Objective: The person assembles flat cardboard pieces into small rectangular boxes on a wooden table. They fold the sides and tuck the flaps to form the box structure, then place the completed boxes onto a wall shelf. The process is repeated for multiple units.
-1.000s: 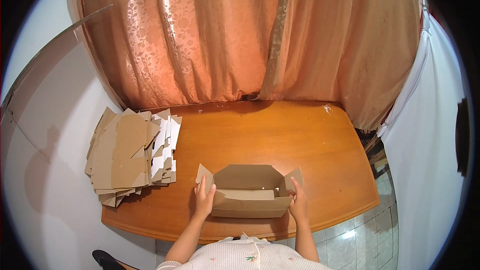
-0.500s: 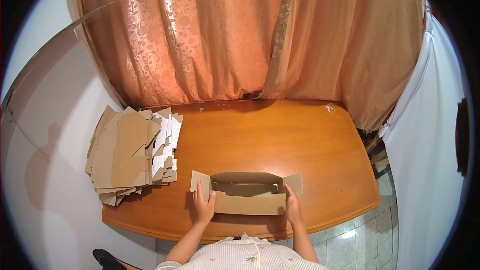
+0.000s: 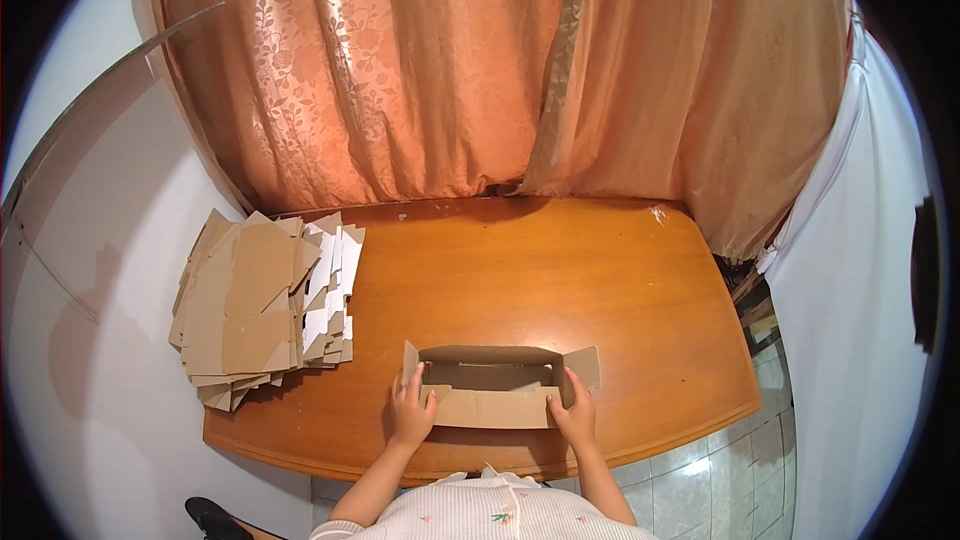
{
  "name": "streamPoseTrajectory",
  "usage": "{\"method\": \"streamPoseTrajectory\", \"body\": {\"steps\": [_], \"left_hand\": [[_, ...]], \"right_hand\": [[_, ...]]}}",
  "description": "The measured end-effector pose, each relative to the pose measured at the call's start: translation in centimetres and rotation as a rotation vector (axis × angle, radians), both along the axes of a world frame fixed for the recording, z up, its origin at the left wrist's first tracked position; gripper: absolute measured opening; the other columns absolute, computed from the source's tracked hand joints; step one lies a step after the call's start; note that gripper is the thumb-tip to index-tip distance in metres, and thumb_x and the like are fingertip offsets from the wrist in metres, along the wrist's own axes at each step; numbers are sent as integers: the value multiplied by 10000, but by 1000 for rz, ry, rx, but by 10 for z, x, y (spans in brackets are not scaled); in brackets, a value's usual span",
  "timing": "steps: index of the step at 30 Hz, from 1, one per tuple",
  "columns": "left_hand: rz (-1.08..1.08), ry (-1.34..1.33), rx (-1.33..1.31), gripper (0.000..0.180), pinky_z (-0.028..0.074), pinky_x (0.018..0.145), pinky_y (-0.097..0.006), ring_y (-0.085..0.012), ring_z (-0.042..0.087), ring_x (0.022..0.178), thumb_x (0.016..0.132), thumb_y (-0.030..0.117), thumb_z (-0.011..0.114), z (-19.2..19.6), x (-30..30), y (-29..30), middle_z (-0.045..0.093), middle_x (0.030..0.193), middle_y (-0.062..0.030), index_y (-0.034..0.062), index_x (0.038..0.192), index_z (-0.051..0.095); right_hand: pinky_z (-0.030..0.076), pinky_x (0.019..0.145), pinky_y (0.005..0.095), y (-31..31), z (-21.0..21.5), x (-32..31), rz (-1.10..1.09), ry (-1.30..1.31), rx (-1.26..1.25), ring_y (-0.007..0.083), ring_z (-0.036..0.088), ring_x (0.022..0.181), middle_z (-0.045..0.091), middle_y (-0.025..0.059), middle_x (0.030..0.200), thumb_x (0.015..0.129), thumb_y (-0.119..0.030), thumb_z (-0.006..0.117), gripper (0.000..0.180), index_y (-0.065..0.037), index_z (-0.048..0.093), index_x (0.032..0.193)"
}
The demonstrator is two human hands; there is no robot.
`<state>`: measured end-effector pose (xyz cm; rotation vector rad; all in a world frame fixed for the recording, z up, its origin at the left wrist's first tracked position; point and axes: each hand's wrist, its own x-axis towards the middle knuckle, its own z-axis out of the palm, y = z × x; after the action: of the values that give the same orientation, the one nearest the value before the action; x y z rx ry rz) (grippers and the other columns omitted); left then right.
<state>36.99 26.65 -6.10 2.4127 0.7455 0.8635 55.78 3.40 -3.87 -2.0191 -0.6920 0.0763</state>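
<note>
A long, narrow cardboard box (image 3: pixel 495 409) stands partly folded near the front edge of the table, with its top open. My left hand (image 3: pixel 411 414) grips its left end, fingers along the side flap and thumb near the front corner. At the right end my right hand (image 3: pixel 575 414) holds on too, with the thumb over the front wall and the fingers at the side. The left end flap (image 3: pixel 410 362) points nearly upright, while the right end flap (image 3: pixel 583 367) leans outward. Much of the box's floor is hidden behind the front wall.
A tall pile of flat cardboard blanks (image 3: pixel 255 290), some with white faces, lies at the table's left. The wooden table (image 3: pixel 530 270) ends at an orange curtain (image 3: pixel 440 70) behind. White cloth (image 3: pixel 850 270) hangs at the right, above a tiled floor (image 3: pixel 705 485).
The left end flap has swung inward and up. My right hand has shifted left, its thumb now over the front wall. The right flap has turned slightly inward.
</note>
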Motion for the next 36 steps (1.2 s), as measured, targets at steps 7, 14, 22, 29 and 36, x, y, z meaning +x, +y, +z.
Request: {"method": "streamPoseTrajectory", "body": {"steps": [7,14,22,29,36], "left_hand": [[-216,-30,182,469,362,1003,-460,-395,430,1220,816,138,613,4,1,-1,416,1365,-209,134,1274,515],[-334,-200,211,664,349,1018,-471,-419,388,1259,851,169,592,-13,-1,6,347,1416,-218,195,1433,274],[-220,-86,52,588,312,1062,-446,-392,368,1283,842,-4,443,-18,-2,-1,404,1381,-214,1,1405,271],[-225,-50,62,606,297,1077,-440,-369,356,1301,728,-85,378,-7,-1,-1,421,1367,-209,-20,1329,416],[-220,-46,67,606,302,1076,-439,-362,360,1302,735,-81,379,-9,4,-1,418,1372,-204,-6,1334,417]], "right_hand": [[441,928,374,-1,-4,0,-5,15,15,323,564,1100,585,212,1170,738,-121,701,559,-14,502,1248],[438,929,379,1,-1,-1,-6,21,15,324,561,1098,584,206,1164,732,-111,700,543,-20,509,1232],[416,950,406,2,5,-2,-13,-8,-21,367,522,1108,556,194,1189,722,-104,702,584,-52,477,1259],[251,1006,593,20,23,11,-145,-438,-62,348,463,1152,508,175,1189,731,-117,680,518,-126,524,1225],[222,1028,588,41,32,36,-13,-336,64,350,471,1153,517,180,1204,738,-71,614,330,-124,620,1064]]}}
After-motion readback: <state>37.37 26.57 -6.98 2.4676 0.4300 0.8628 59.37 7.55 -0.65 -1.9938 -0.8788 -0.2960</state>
